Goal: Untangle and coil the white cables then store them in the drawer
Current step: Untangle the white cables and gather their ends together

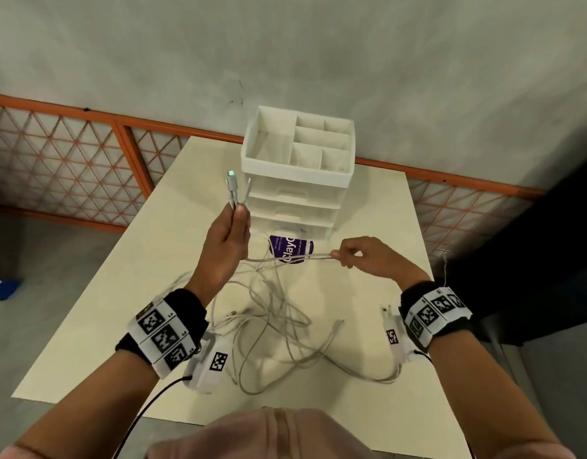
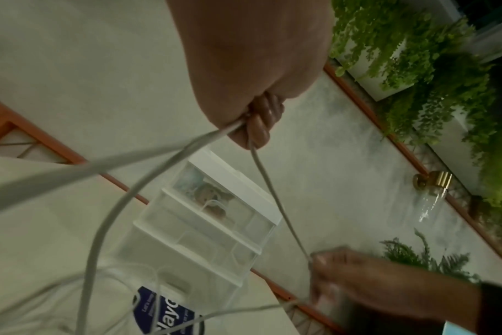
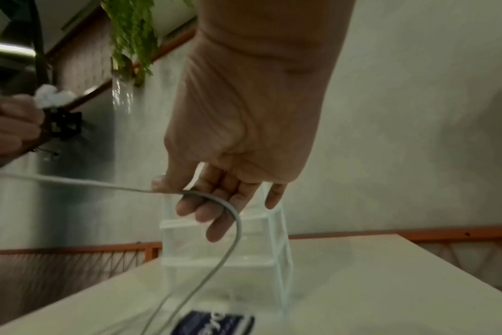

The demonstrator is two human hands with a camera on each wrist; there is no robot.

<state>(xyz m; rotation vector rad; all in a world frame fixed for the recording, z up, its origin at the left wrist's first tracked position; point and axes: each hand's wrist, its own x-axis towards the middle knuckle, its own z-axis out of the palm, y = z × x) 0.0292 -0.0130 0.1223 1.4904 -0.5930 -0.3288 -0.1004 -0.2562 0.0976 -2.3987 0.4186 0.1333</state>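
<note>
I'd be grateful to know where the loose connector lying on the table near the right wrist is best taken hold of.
Pinch the loose connector by its rigid plug body, coming from above with the right hand. It lies flat on the table at the tangle's edge, its tip pointing away from the loops.

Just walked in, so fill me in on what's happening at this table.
A person is sorting white cables. The left hand holds cable ends upright, connectors sticking up, while the right hand pinches a strand stretched between both hands. The rest of the tangle lies loose on the table. The drawer unit behind shows no open drawer.
</note>
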